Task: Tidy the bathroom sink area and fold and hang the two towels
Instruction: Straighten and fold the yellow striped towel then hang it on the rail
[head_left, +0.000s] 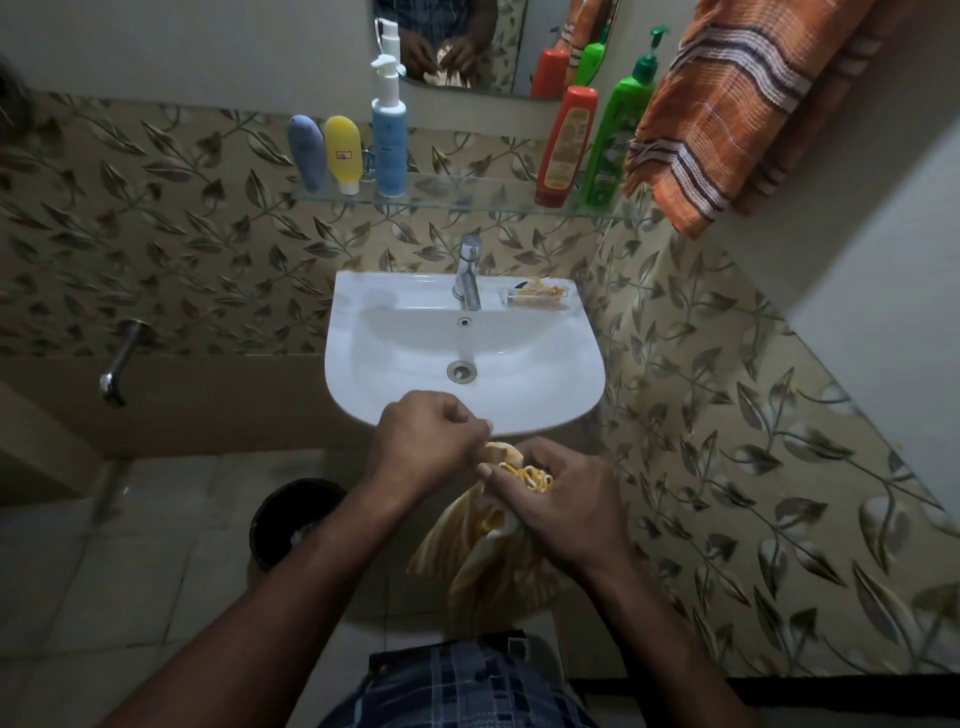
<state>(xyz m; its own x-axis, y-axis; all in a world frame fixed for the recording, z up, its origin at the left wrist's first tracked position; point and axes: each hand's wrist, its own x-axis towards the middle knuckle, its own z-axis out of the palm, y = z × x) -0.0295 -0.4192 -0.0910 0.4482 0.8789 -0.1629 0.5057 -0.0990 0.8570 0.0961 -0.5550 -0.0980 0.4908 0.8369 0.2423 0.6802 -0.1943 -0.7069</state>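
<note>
Head view, looking down: gripped in the right hand (561, 499), fingers curled round the bunch, a yellow-and-white striped cloth towel (483, 556), hanging below the wrists just in front of the white ceramic wall sink (358, 384). Seemingly pinched at its top fold by the left hand (431, 441), fingers clenched close on the fabric. Held bunched like this probably to hunt for a hem before shaking out and folding. Kept just off the basin's front rim, so nothing to snag on. Hung at upper right: an orange striped woven towel (727, 114), beside the end of the clear glass shelf (467, 200). Open room for spreading cloth straight down and leftward. Tighter on the right by the leaf-patterned tiled wall (727, 415). Worth minding the dark round bucket (291, 519) on the floor below left.
</note>
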